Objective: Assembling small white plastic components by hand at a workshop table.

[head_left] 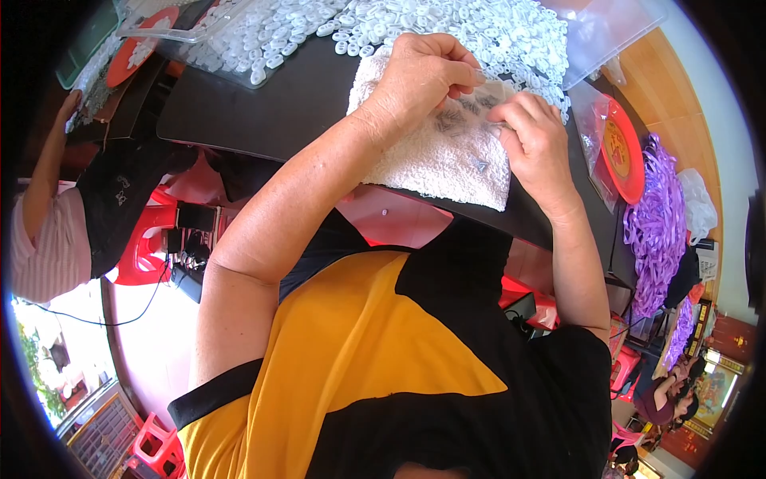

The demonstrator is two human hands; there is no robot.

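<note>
Two bare hands work at the upper centre of the frame, over one white terry towel on a dark bench. Small dark slivers lie on it, between and just below the hands. The cluster runs from lower left to upper right, though single slivers point at mixed angles. Its lower-left end sits nearer the left hand, its upper-right end nearer the right hand.

The left grip is a pinch, thumb and forefinger brought together above the slivers; anything between the tips is too small to tell. The right grip has its fingers curled beside the cluster's right end, and I cannot tell whether it holds anything.

Counts: one greyish metallic piece sits apart, lower on the towel and nearer the right hand; the slivers overlap too closely to number. White oval plastic pieces, far too many to count, cover the top of the frame. Two round red trays show, one at the upper right, one at the upper left. One large purple ribbon bundle hangs at the right; one co-worker's hand shows at the upper left.
</note>
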